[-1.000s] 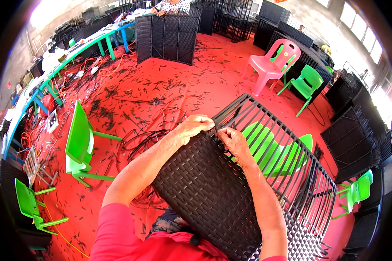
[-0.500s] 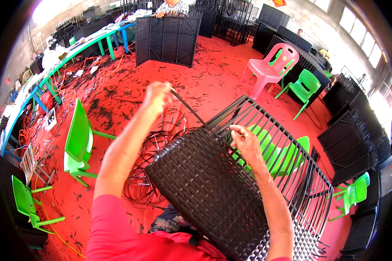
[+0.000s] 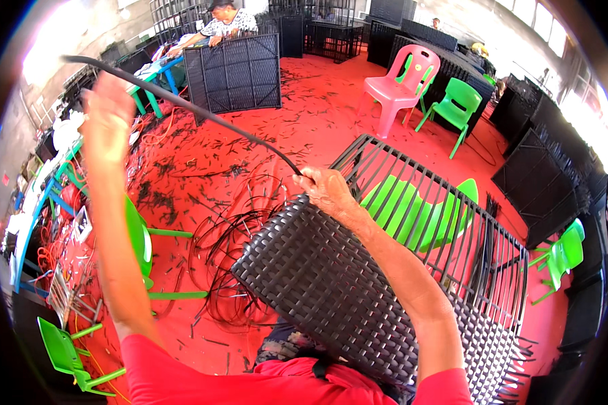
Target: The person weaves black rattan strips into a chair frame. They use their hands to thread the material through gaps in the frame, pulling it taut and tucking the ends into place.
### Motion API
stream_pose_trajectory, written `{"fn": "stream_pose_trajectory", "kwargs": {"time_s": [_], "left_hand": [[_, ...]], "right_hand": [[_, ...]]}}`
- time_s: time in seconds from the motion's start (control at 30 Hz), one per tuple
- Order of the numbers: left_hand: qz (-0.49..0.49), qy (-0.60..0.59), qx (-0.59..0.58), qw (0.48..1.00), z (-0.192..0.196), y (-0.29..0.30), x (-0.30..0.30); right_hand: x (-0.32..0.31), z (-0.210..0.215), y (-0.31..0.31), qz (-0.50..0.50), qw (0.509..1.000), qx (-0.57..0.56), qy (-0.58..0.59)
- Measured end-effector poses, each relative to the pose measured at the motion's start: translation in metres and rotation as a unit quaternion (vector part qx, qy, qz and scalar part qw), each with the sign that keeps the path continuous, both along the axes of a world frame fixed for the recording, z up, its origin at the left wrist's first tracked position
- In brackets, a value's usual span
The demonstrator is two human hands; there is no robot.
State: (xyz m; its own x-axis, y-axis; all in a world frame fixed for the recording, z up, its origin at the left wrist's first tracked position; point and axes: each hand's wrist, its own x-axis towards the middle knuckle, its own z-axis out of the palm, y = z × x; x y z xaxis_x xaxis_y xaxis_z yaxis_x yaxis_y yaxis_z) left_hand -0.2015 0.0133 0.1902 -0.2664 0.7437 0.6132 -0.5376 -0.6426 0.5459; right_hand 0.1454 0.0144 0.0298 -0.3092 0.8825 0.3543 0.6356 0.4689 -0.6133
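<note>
A woven panel (image 3: 331,277) of dark plastic strips on a metal frame lies slanted before me, its far right part (image 3: 439,196) showing bare parallel bars. At its far left corner my right hand (image 3: 324,189) is closed in a pinch on a long black plastic strip (image 3: 209,115). From there the strip arcs up and leftward through the air. My left hand (image 3: 108,121) is raised high at the left, just under the strip's far part; motion smears its fingers, so their grip is unclear. Loose strips (image 3: 216,270) lie coiled on the floor beside the panel.
Green chairs stand at left (image 3: 138,236), lower left (image 3: 64,344) and right (image 3: 564,256); another green seat (image 3: 412,209) shows beneath the bars. Beyond are a pink chair (image 3: 398,88) and a person (image 3: 226,23) behind a dark panel (image 3: 233,74). Scraps litter the red floor (image 3: 317,121).
My left hand has swung up and left, and the strip now stretches much longer through the air. My right hand has moved left to the panel's corner and pinches the strip.
</note>
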Motion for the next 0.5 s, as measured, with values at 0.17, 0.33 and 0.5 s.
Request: {"fn": "stream_pose_trajectory", "kwargs": {"time_s": [0.17,0.33,0.5], "left_hand": [[0.025,0.502,-0.195,0.842,-0.152,-0.005,0.118],[-0.029,0.535,-0.088,0.84,-0.162,-0.028,0.184],[-0.15,0.478,-0.122,0.857,-0.214,0.003,0.205]], "right_hand": [[-0.048,0.042,-0.029,0.048,0.979,0.189,0.052],[-0.115,0.078,-0.083,0.113,0.949,0.295,-0.002],[-0.147,0.091,-0.133,0.145,0.902,0.404,0.055]]}}
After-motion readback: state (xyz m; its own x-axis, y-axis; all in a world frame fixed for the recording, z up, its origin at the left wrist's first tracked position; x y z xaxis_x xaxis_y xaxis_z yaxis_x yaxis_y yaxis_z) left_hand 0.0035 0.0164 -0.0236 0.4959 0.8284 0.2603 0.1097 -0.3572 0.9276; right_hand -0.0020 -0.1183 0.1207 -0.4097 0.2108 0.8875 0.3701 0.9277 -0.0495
